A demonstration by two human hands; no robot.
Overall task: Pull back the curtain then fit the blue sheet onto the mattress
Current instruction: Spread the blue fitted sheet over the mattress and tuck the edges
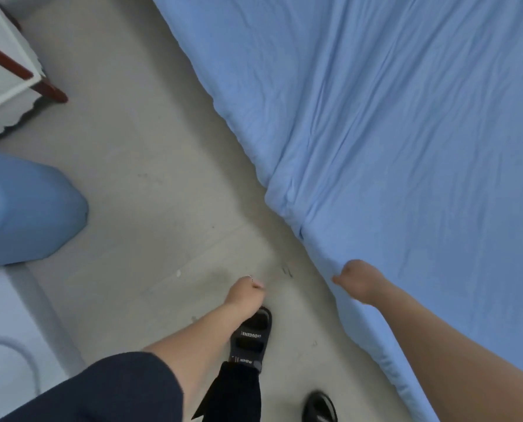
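Sheet (406,147) was spread over the mattress, soft and light, so it'd bunch and slip easy; right hand (357,280) gripped its side edge near the corner fold, prob the best place to hold; left hand (247,292) was clenched, empty, above the floor (162,178).

Soft even daylight, slight blur, wide-angle edge distortion

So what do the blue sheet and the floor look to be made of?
Blue sheet: thin woven fabric, probably cotton, matte; it creases and bunches at the corner. Floor: hard, smooth, pale grey, likely tile or vinyl; faint seam lines and scuffs.
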